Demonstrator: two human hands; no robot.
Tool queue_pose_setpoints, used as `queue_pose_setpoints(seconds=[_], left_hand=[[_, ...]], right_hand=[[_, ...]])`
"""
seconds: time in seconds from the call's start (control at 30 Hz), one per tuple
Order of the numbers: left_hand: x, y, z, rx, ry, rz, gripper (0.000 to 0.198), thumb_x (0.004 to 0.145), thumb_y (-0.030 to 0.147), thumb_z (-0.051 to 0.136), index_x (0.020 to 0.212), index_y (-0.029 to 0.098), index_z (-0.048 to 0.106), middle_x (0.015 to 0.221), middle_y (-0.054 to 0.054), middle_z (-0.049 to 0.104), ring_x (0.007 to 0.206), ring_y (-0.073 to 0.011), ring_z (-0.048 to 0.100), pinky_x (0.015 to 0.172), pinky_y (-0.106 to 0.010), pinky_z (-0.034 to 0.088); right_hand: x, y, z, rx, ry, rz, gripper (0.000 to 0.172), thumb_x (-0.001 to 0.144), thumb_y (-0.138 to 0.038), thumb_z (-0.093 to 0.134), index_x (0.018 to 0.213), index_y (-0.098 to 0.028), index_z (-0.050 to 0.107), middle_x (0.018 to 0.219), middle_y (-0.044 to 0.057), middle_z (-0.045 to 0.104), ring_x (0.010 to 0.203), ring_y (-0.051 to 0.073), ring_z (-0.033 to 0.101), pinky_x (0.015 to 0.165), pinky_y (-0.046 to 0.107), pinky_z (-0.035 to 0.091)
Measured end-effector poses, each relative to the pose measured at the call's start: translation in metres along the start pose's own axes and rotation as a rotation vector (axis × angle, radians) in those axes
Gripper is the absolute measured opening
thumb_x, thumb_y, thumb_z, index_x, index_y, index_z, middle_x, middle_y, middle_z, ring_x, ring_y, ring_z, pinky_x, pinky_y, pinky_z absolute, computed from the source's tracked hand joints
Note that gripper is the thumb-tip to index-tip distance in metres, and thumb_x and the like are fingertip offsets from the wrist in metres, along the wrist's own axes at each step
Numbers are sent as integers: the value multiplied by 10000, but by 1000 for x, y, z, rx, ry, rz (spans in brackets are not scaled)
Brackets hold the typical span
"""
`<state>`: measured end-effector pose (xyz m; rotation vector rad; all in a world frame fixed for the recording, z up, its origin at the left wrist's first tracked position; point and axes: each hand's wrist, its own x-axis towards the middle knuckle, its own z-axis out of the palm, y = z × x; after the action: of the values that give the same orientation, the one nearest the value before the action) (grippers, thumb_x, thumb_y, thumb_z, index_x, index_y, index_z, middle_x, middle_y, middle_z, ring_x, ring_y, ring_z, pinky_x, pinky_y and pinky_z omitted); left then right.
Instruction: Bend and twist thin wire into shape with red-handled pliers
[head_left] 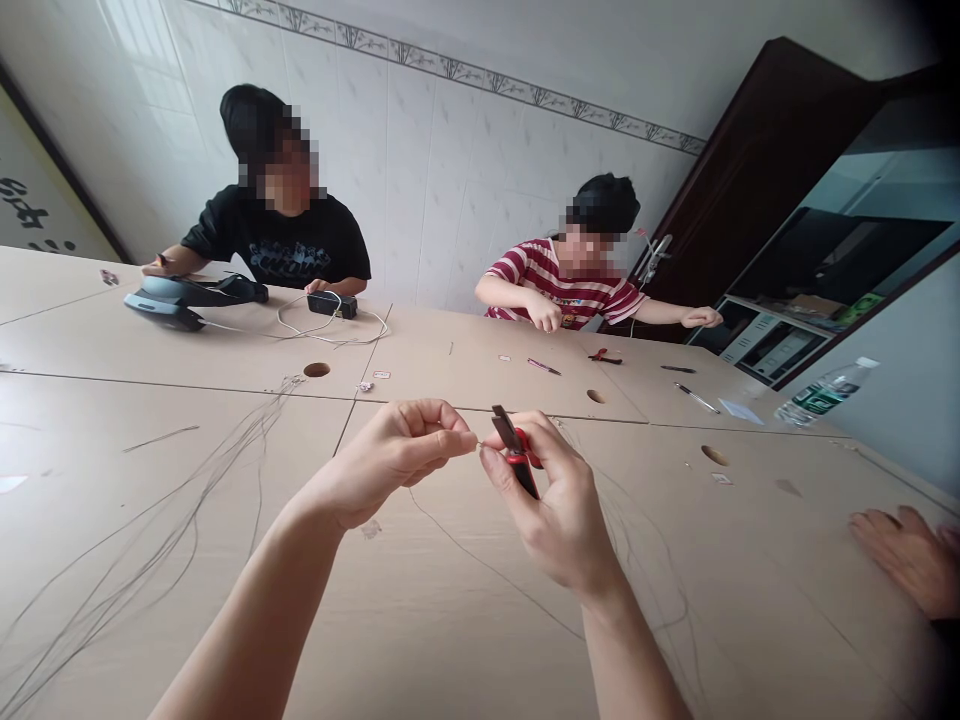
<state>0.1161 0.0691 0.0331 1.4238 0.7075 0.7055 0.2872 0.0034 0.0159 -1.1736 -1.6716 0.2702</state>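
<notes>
Near the middle of the view, thumb and forefinger of my left hand (409, 450) are pinched together, their tips almost meeting those of my right hand (551, 490). A tiny pale piece (479, 446) shows between the two sets of fingertips, too small to name. My right hand also grips pliers (512, 440) with red and black handles, their dark jaws pointing up and away. From below my left hand a thin wire (487, 568) runs down to the right. Whether it joins the tiny piece is hidden.
A bundle of thin wires (187, 490) lies at left, with more wires (660, 560) at right. Across the table (420, 620) sit two people. Cable holes (316, 370), pens (696, 398), other pliers (604, 357), a headset (176, 300) and a bottle (825, 392) are there. Another person's hand (907, 560) rests at right.
</notes>
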Motion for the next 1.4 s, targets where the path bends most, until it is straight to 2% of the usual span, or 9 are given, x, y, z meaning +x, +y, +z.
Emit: queue_pose_setpoints(seconds=[0.23,0.47,0.7,0.9,1.13,1.27,1.4], left_hand=[[0,-1,2,47,-2,4,250,871,373,632,745,171,559,549,82,280,507,-63,187,473,-240,141],[-1,4,8,48,44,-2,234,899,314,564,716,171,540,580,61,386,511,-58,252,480,-222,191],[-1,1,10,-31,-1,-15,241,898,307,555,708,172,491,569,68,358,510,-55,238,469,-206,173],[1,0,12,-62,9,-31,225,880,278,565,699,168,487,585,61,396,508,-49,262,463,-194,190],[3,-2,15,-118,21,-12,213,876,256,584,708,160,492,557,78,359,476,-31,243,442,-183,175],[3,-4,16,-97,37,36,203,882,273,598,736,161,511,535,90,348,469,-29,247,442,-174,192],[4,-4,16,22,34,130,217,892,326,603,763,161,548,525,90,357,473,-37,272,438,-175,214]], right_hand=[[1,2,0,23,8,8,97,926,-184,537,834,-213,549,818,-12,517,735,123,512,720,259,441],[1,1,-2,19,12,8,104,925,-188,540,822,-207,535,808,-11,501,729,124,490,715,256,431],[1,0,-2,10,14,-18,114,927,-183,536,818,-209,515,813,-11,499,736,127,495,700,261,413],[0,0,-3,-30,13,-49,89,915,-152,537,852,-212,517,830,-7,513,755,137,495,736,278,413],[1,1,0,-49,29,-42,92,913,-159,535,840,-211,513,841,2,526,771,145,510,742,284,411],[1,-1,-1,22,23,19,115,914,-192,539,804,-210,514,791,-9,497,714,134,489,687,266,401],[2,-3,-5,192,-52,190,151,918,-262,553,780,-214,512,716,-30,457,646,121,433,616,253,372]])
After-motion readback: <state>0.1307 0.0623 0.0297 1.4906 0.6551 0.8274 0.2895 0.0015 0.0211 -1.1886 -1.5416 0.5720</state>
